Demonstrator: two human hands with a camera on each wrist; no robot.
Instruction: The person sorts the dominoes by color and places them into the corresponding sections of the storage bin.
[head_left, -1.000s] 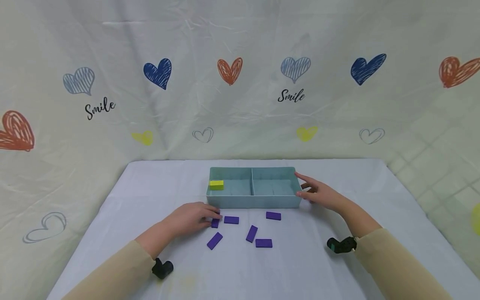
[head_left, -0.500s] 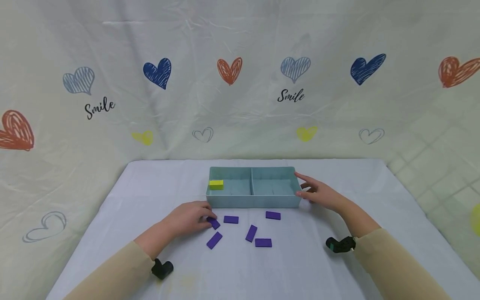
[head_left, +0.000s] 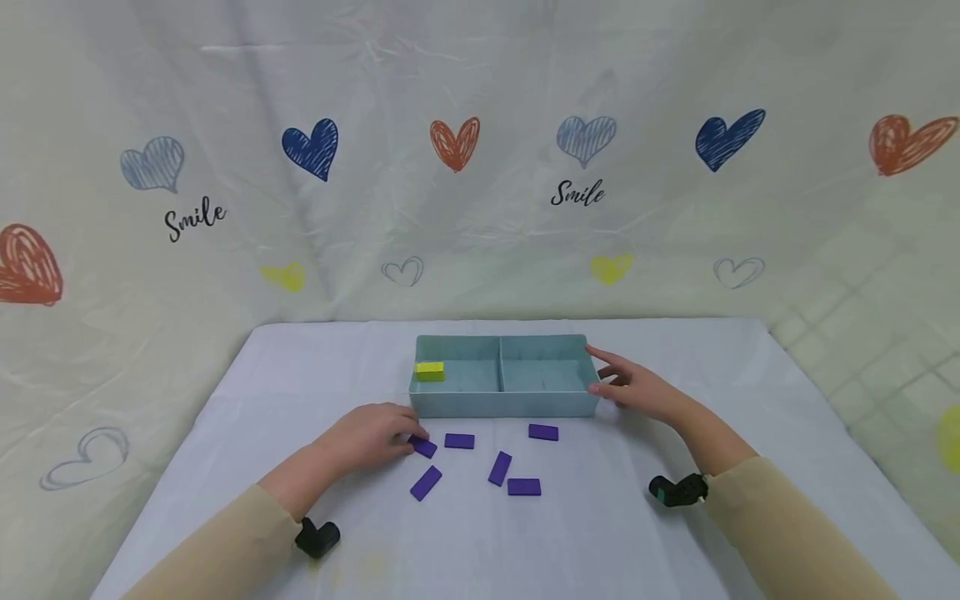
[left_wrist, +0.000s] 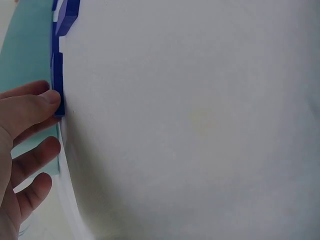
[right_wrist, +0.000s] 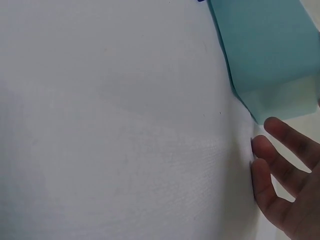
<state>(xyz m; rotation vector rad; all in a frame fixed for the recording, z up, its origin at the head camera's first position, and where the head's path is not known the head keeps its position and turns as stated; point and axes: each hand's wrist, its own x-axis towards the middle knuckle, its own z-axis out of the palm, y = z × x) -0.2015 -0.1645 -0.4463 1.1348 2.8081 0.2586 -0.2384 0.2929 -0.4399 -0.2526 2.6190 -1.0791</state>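
My left hand (head_left: 369, 435) is low at the table, left of centre, with thumb and forefinger pinching the end of a small purple block (head_left: 425, 448). In the left wrist view the thumb lies against this block (left_wrist: 58, 82), while the lower fingers are loosely bent away from it. A pale teal box (head_left: 504, 406) with two compartments stands just behind the blocks. Against its right end rests my right hand (head_left: 637, 390), forefinger at the far corner and thumb at the near corner. A yellow block (head_left: 431, 372) lies in the left compartment.
Several other purple blocks lie scattered in front of the box, among them a flat one (head_left: 459, 441) close to the left hand and a slanted one (head_left: 426, 483) nearer me. A white cloth (head_left: 600, 542) covers the table. Behind hangs a curtain (head_left: 510, 225) printed with hearts.
My left hand has drawn back a little to the left, and the purple block at its fingertips has turned to a slant. The right hand stays at the box's end.
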